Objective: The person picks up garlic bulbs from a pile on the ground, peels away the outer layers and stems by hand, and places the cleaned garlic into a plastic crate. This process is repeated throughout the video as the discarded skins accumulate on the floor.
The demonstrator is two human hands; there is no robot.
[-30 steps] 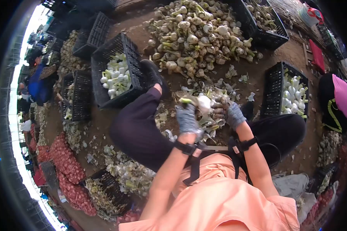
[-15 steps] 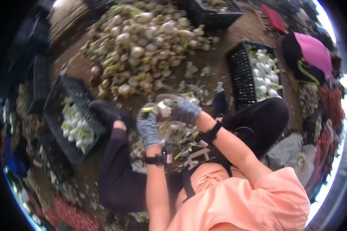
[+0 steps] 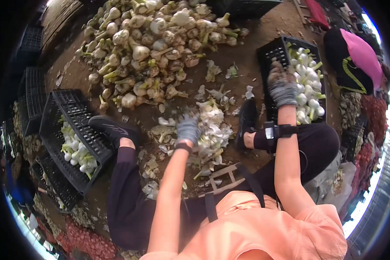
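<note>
My left hand (image 3: 188, 128), in a grey striped glove, is over the peeled skins (image 3: 212, 125) between my legs; its fingers are smeared by motion. Gloved too, my right hand (image 3: 282, 86) reaches to the near-left wall of the right black crate (image 3: 271, 54). Its fingers are blurred, and I cannot make out anything held in them. White peeled bulbs (image 3: 307, 76) with short green stems lie in that crate. Beyond my feet spreads a large heap of unpeeled garlic bulbs (image 3: 156, 47).
Another black crate (image 3: 80, 125) with white bulbs stands tilted at the left, beside my shoe (image 3: 112, 128). A person in pink and black (image 3: 359, 58) bends at the upper right. Red net sacks (image 3: 86, 238) lie lower left. A dark crate (image 3: 247, 8) stands beyond the heap.
My hands have moved apart from the white bulb they were around. The right hand has gone to the right crate, the left down over the skins. The view has shifted slightly.
</note>
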